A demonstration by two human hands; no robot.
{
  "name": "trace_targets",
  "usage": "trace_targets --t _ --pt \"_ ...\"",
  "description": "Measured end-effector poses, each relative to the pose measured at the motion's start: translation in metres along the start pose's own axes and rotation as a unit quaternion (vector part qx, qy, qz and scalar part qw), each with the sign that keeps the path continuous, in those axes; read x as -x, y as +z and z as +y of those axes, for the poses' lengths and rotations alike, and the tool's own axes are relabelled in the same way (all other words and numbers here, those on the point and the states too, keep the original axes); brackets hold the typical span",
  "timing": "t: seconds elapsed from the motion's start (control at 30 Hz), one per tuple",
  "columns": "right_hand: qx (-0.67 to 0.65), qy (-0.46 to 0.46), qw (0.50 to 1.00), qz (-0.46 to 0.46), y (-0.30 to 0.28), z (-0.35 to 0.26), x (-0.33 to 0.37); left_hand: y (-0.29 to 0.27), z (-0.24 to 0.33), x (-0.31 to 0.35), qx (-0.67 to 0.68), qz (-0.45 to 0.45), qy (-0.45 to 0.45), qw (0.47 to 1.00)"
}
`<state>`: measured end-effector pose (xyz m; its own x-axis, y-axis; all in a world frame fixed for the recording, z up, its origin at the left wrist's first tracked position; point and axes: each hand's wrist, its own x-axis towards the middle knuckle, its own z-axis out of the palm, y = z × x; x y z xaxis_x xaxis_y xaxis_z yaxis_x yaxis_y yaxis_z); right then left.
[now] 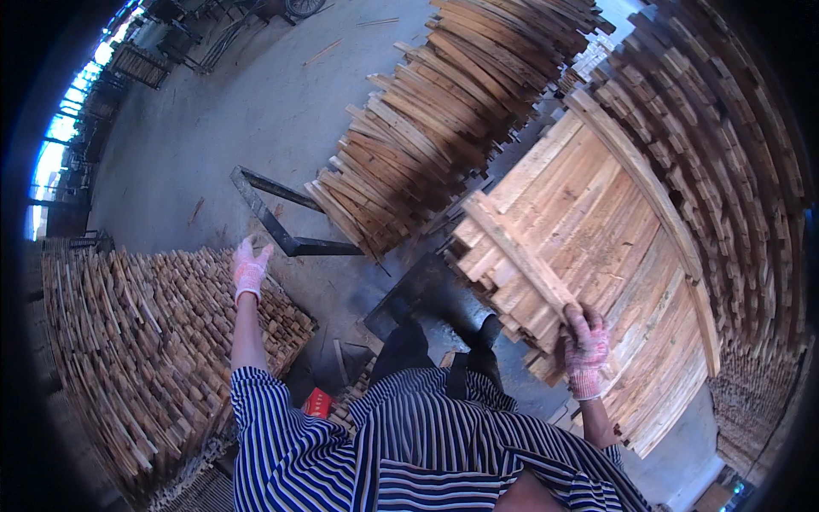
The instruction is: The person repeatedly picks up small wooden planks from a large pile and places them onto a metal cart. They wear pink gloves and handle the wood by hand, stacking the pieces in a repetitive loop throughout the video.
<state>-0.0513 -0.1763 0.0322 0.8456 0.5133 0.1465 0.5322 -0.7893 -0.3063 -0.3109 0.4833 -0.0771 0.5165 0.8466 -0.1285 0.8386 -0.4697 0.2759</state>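
My left hand (249, 271), in a pink and white knitted glove, reaches out over the far edge of a big stack of wooden strips (162, 333). Its thumb and fingers stand apart and it holds nothing that I can see. On the other side, my right hand (586, 352), gloved alike, closes on the near end of a narrow wooden strip (520, 247). That strip lies crosswise over a pile of flat planks (589, 230) set side by side. The underside of the right fingers' grip is partly hidden.
A long heap of wooden strips (426, 119) stands ahead, beside a dark metal frame (273, 226). Tall rows of stacked wood (699, 154) rise at the right. A longer strip (640, 175) borders the planks' far side. A red box (317, 403) sits near my left elbow.
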Motion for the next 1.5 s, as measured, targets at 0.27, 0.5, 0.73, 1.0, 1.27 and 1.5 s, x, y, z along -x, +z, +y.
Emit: trace_targets --t 0.27,0.5,0.73,1.0,1.27,1.5 --pt "-0.119 -0.117 0.986 -0.024 0.018 -0.169 -0.042 0.081 -0.086 -0.064 0.050 -0.053 -0.120 0.990" --pt "-0.240 0.166 0.881 -0.372 0.299 -0.276 -0.089 0.130 -0.073 -0.121 0.044 -0.023 -0.195 0.979" --pt "-0.146 0.359 0.851 -0.353 0.553 -0.220 -0.226 0.238 -0.143 -0.140 -0.031 0.260 -0.089 0.961" --pt "0.091 0.294 0.919 -0.246 0.743 -0.054 -0.378 0.233 -0.124 -0.129 0.232 0.131 -0.145 0.953" --pt "0.071 0.152 0.980 -0.108 0.831 -0.045 -0.373 0.180 -0.015 -0.149 0.286 0.050 -0.253 0.923" --pt "-0.065 0.105 0.937 -0.326 0.789 -0.103 -0.283 0.196 -0.055 -0.140 0.097 0.077 -0.196 0.973"
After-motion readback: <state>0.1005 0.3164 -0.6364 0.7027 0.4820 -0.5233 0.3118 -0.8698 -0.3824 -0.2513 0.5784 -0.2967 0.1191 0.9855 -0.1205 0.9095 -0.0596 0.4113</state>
